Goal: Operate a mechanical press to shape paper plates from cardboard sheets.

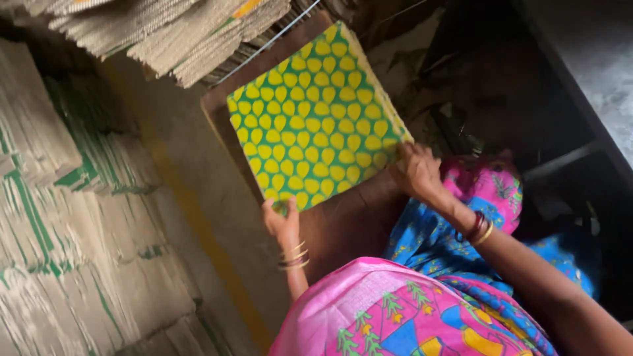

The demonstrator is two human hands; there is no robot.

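A stack of flat cardboard sheets (316, 115), green with a yellow drop pattern on top, lies on a brown board (343, 227). My left hand (282, 221) grips the stack's near left corner, thumb on top. My right hand (419, 173) holds the near right corner, fingers curled over the edge. Both wrists wear bangles. My pink and blue patterned clothing (409, 310) fills the bottom of the view.
Tall piles of flattened cardboard with green print (59, 198) stand at the left. More corrugated sheets (165, 33) lie stacked at the top. A dark metal frame (567, 151) is at the right. A yellow stripe (198, 224) runs across the floor.
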